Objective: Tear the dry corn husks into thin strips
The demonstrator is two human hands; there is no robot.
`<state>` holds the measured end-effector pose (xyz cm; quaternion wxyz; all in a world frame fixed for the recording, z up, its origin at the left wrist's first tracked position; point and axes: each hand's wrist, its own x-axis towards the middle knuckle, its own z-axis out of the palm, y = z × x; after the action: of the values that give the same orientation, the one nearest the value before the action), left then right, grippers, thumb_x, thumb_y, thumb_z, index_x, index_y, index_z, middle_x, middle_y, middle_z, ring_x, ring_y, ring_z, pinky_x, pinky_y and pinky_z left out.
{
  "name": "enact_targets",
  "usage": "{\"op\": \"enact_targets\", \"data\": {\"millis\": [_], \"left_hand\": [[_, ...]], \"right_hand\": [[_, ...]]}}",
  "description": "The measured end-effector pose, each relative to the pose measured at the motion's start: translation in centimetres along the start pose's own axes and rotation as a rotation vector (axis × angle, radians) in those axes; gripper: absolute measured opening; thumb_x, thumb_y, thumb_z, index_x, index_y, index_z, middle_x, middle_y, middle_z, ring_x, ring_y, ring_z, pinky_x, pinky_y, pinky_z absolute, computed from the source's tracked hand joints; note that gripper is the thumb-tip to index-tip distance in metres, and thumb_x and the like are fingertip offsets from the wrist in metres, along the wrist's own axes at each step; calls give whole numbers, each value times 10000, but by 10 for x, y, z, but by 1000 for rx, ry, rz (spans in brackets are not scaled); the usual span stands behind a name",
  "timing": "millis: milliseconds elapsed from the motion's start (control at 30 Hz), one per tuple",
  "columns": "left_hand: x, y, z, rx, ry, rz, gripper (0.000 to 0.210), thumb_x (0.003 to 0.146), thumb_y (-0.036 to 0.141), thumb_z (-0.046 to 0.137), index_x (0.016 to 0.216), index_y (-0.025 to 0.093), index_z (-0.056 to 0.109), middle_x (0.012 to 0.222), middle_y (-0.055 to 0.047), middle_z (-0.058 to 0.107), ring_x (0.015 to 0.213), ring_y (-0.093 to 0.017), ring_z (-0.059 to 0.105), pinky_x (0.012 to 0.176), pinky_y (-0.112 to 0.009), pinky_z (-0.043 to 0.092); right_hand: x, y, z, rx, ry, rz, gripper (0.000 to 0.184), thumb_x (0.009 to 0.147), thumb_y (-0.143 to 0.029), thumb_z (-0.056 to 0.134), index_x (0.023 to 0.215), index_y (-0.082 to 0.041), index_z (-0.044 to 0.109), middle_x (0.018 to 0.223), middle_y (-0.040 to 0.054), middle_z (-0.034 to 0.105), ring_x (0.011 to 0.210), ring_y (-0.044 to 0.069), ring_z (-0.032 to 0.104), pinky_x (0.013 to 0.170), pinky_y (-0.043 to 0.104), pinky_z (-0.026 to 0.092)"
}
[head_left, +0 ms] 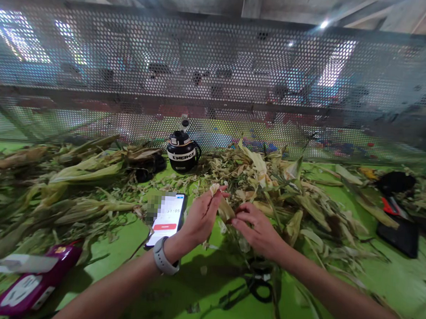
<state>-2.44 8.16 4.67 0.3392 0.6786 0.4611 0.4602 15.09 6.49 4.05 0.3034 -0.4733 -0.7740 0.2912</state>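
My left hand [200, 216], with a grey watch on the wrist, is closed around one end of a pale folded corn husk [226, 211]. A light tip of husk pokes out above its fingers. From the other side, my right hand [257, 229] pinches the lower end of the same husk between thumb and fingers. Beneath my hands lie black-handled scissors [261, 285] on the green tabletop [190, 302], partly in shadow. Just left of my left hand is a lit phone [168, 219] showing a timer and a red button.
Dry husks [82, 175] lie heaped on the left, and a pile of husk scraps [255, 176] is behind my hands. A black jug [182, 153] stands near the perforated metal screen [217, 83]. There is a purple packet [35, 281] front left and a black device [398, 236] right.
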Motion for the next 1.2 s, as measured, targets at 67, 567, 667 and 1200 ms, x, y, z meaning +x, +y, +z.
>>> {"op": "enact_targets", "data": {"millis": [67,567,667,1200], "left_hand": [[1,-2,0,-12,3,1,390,943,385,350,1140,173,611,1144,-88,667,1054,-204,594,927,-306,416],[12,-4,-7,-213,62,-105,418,919,410,369,1116,120,596,972,-99,715,864,-209,645,825,-327,480],[17,-9,-8,-353,83,-170,402,905,408,390,1087,114,594,936,-104,722,864,-214,655,854,-346,483],[20,-10,-10,-613,23,-299,359,874,424,449,987,136,630,892,-96,732,854,-219,677,848,-379,518]], "right_hand": [[-1,-1,0,-56,-2,-26,271,879,-313,477,711,-188,648,919,59,554,865,185,552,805,327,428],[2,-3,-10,-203,106,-36,370,918,-408,431,689,-180,610,872,71,551,848,199,527,783,355,415],[5,3,-14,-125,92,-32,364,913,-386,442,649,-182,586,791,55,566,775,183,540,724,328,420],[10,19,-15,-129,64,53,94,720,-165,540,811,-188,545,819,24,574,721,158,537,680,293,435]]}}
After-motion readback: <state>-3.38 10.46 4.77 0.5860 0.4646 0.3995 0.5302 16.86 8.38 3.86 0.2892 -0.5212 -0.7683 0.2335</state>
